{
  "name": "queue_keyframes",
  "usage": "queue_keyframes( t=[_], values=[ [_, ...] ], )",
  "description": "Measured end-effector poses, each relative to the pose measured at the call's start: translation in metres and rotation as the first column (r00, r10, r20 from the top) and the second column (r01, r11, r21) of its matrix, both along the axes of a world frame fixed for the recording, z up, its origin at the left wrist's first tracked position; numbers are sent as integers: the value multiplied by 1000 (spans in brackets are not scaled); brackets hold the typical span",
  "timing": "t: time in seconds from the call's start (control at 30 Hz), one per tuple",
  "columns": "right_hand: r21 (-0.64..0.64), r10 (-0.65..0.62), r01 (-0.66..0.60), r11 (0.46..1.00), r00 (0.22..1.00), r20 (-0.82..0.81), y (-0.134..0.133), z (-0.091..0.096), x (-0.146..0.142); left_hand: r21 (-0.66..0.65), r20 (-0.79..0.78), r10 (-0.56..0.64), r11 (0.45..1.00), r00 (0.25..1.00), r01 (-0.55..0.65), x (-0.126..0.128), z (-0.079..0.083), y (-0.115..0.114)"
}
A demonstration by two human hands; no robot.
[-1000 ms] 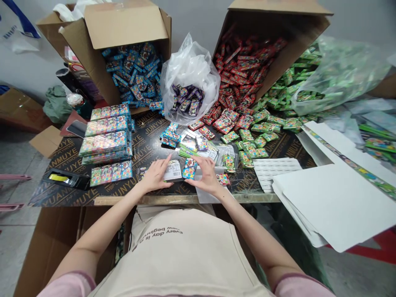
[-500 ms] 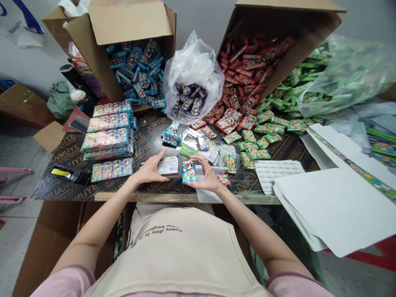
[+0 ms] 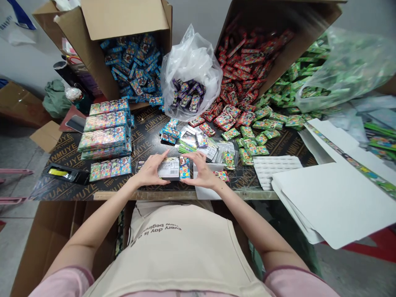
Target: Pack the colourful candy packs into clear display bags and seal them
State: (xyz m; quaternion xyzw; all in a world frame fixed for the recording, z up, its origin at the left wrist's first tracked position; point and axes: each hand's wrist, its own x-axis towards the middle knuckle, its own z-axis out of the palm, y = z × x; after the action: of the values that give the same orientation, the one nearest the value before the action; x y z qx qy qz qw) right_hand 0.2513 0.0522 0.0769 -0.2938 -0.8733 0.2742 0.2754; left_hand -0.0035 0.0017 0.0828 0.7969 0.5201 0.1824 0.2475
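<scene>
My left hand grips a flat white-and-grey packet with a barcode label, thumb and fingers on its near and far edges. Against the packet's right end sits a small blue printed box, held between the thumb and fingers of my right hand. Packet and box lie side by side just above the table's front edge. Beyond my hands are a few loose blue boxes and a purple box on some clear-wrapped cards. A green box lies to the right of them.
Stacked wrapped packs stand at left beside a tape dispenser. Behind are a carton of blue boxes, a plastic bag of purple boxes and a carton of red boxes. White card sheets overhang the right edge.
My right hand has moved left with the blue box, closing the gap to the white-and-grey packet. The two now touch. The whole view has shifted slightly.
</scene>
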Motion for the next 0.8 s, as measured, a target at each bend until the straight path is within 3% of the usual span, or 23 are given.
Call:
queue_keyframes(
  t=[0.2,0.33,0.37,0.43,0.53,0.6,0.63,0.7,0.8],
  values=[
    [48,-221,225,973,972,-74,-16,-13,-5,54,-3,151,987,989,-150,0,-8,-2],
    [70,-115,118,991,992,-45,-23,-20,-15,81,-43,174,982,984,-171,4,-9,-1],
    [85,-116,118,989,993,-30,-15,-21,-16,81,-57,178,982,982,-173,5,-9,-1],
    [118,-255,256,959,967,-24,15,-27,-11,86,-83,192,979,978,-185,6,-11,-1],
    [134,-604,603,787,796,-33,85,-42,10,96,-130,204,977,970,-193,6,-17,0],
    [92,-724,719,689,687,56,130,-53,28,93,-175,196,979,965,-182,8,-26,0],
    [56,-740,741,670,659,131,147,-57,35,86,-204,188,981,961,-174,9,-32,0],
    [15,-729,746,666,647,224,165,-60,45,61,-263,174,985,949,-164,10,-43,-1],
    [-63,-643,652,755,756,125,155,-50,42,34,-283,188,982,940,-186,11,-52,-1]
  ],
)
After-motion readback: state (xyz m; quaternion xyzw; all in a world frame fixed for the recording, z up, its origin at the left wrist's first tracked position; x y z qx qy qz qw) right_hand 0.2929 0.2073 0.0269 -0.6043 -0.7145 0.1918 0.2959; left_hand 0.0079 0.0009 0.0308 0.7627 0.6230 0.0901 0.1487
